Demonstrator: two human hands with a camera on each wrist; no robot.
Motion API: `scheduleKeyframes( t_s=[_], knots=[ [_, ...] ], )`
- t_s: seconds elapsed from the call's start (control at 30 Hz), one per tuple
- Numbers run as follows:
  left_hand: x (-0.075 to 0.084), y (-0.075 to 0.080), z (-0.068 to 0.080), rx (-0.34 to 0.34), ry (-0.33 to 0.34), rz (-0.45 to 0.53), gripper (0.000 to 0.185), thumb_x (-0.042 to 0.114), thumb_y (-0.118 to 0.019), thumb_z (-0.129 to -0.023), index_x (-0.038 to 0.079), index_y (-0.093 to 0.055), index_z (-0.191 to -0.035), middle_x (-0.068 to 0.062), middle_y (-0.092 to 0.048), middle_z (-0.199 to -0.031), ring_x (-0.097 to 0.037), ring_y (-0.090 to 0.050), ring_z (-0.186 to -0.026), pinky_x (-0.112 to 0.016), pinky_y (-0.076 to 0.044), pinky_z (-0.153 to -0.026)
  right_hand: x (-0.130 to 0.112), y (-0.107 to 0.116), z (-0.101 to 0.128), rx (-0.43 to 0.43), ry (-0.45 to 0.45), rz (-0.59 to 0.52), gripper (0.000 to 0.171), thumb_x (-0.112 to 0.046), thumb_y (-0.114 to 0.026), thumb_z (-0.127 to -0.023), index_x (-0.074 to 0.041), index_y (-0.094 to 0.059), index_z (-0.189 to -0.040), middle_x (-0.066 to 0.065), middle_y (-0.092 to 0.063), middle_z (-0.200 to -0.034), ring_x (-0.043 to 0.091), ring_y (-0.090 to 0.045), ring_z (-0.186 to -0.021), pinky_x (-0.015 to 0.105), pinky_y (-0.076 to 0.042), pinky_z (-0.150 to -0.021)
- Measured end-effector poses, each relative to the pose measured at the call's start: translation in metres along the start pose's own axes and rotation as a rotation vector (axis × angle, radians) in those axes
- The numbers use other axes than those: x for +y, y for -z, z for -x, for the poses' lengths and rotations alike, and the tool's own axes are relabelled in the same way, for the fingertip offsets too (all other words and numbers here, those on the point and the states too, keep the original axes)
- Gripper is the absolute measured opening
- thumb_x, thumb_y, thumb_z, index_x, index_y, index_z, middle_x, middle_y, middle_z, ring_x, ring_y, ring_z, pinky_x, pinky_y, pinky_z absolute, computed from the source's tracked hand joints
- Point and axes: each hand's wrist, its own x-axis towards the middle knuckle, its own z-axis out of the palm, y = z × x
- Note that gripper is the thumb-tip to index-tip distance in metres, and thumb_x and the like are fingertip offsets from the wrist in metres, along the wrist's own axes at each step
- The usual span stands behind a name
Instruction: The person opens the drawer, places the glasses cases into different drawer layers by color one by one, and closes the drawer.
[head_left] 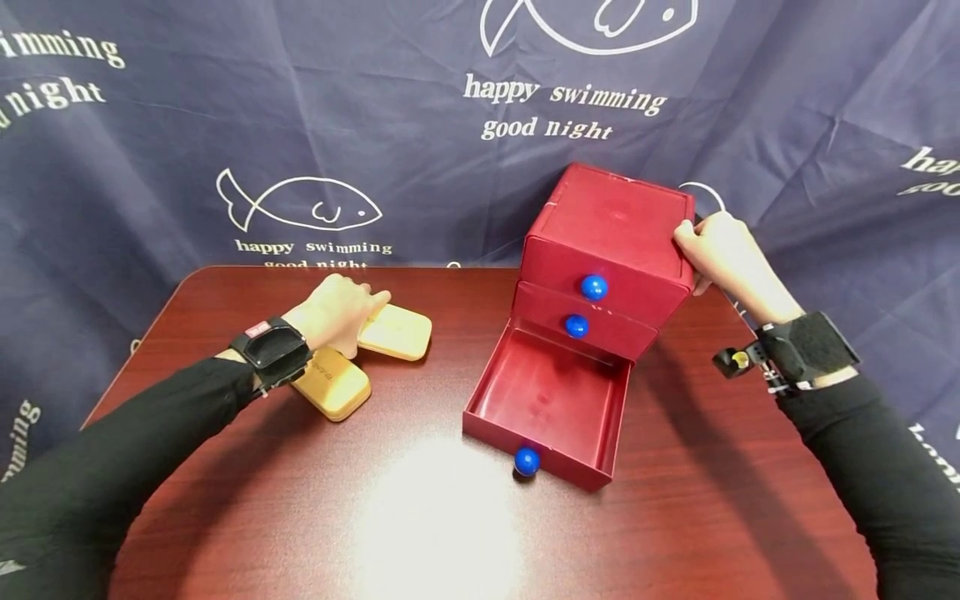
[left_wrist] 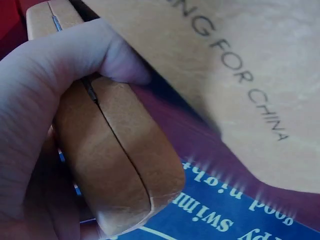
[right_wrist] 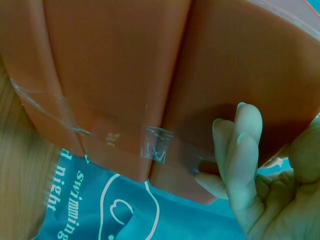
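My left hand (head_left: pixel 336 315) grips a yellow-tan hinged case (head_left: pixel 397 333), perhaps a glasses case. The thumb lies across its hinge side in the left wrist view. A second matching case (head_left: pixel 337 387), with printed lettering on its lid, rests on the table below my left wrist. At the right stands a red drawer cabinet (head_left: pixel 615 217) with blue round knobs. My right hand (head_left: pixel 720 246) holds its upper right edge, thumb at the top and fingers against the side (right_wrist: pixel 240 145). The bottom drawer (head_left: pixel 547 400) is pulled out and bare inside; the upper two are closed.
The reddish-brown wooden table (head_left: pixel 300 500) has a bright glare near its front. A dark blue curtain (head_left: pixel 420 125) with fish drawings and white lettering hangs behind it. Clear tape (right_wrist: pixel 157 145) crosses the cabinet's side.
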Motion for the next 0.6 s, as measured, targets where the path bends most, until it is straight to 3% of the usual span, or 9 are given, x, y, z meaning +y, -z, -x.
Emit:
scheduleKeyframes(
  t_s=[0.6],
  knots=[
    [0.026,0.024,0.014,0.082,-0.022,-0.027,0.059,0.024,-0.081,-0.053,0.011,-0.059,-0.106,-0.007,-0.062,-0.077,-0.03,-0.061,-0.066,-0.042,-0.05,-0.061,0.001,0.001,0.004,0.01,0.01,-0.012,0.05,-0.03,-0.032,-0.094,-0.003,-0.056,-0.059,0.005,-0.059,-0.043,0.02,-0.063,-0.038,0.032,-0.044,-0.05]
  ],
)
